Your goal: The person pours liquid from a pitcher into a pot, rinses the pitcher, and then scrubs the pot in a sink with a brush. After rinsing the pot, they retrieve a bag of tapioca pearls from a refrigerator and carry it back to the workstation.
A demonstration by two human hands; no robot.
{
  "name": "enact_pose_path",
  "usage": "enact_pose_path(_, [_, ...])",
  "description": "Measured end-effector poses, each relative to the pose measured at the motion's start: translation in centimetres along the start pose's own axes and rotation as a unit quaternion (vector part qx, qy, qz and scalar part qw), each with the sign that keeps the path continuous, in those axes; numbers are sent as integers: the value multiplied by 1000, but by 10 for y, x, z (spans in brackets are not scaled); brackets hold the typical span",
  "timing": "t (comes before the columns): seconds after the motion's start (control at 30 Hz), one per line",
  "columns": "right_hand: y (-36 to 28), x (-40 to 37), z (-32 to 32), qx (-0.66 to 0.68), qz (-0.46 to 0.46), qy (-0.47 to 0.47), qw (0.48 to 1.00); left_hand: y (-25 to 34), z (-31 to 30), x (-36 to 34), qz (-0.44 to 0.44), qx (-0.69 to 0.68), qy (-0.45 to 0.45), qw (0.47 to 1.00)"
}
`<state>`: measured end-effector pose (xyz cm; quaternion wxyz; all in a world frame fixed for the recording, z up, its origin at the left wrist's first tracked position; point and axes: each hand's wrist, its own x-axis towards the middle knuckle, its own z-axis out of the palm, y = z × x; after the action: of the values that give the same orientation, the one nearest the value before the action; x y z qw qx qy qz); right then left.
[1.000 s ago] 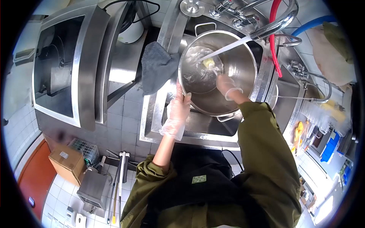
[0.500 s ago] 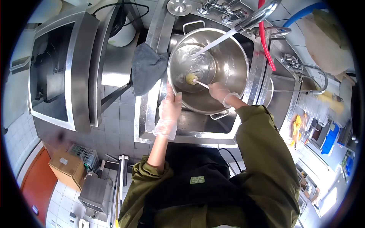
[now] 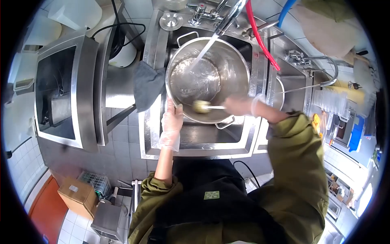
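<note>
Steadying the stockpot [image 3: 235,75], apparently, the left hand [image 3: 172,122] pinches its rim; the right hand [image 3: 239,106] grips the dish brush [image 3: 202,107], seemingly for reach.

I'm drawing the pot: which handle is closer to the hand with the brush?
The near handle, on the apron side of the pot, close to the right hand; the far handle sits opposite, across the pot.

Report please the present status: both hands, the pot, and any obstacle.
Right hand holding brush in pot. Left hand at pot's rim. Pot in sink, tap water running in. Grey cloth beside pot, seemingly not obstructing.
</note>
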<state>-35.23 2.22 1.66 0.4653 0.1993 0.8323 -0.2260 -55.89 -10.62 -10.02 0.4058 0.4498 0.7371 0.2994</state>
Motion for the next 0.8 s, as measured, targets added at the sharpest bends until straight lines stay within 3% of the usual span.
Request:
enact_pose_path(0.03, [8,-24,-10,-43,36,-9,998,-9,4,1,15,-7,4,1000])
enact_pose_path(0.17, [47,-43,-55,-115,236,118,958,-3,5,3,20,-28,17,999])
enact_pose_path(0.27, [46,13,-47,-205,250,234,917,-6,9,7,8,-29,6,1000])
enact_pose_path(0.37, [40,-3,-25,-136,238,314,909,0,5,2,-17,12,7,1000])
enact_pose_path(0.43, [42,-43,-13,70,222,237,943,24,-12,-1,-52,-48,-24,997])
enact_pose_path(0.5, [34,-77,13,-55,169,124,976,24,-9,0,-43,-89,-37,994])
enact_pose_path(0.53, [15,-91,-5,-16,198,-6,980,22,-5,0,-36,-56,-16,998])
enact_pose_path(0.6, [-1,-118,-26,16,157,10,987,7,5,0,47,-36,61,996])
enact_pose_path(0.67, [34,-140,-20,-55,117,85,988,0,7,-3,40,-41,54,997])
enact_pose_path(0.7, [46,-143,-24,-109,191,75,973,2,6,-2,14,-41,38,998])
enact_pose_path(0.8, [58,-163,-16,-114,262,120,951,4,5,3,8,-30,21,999])
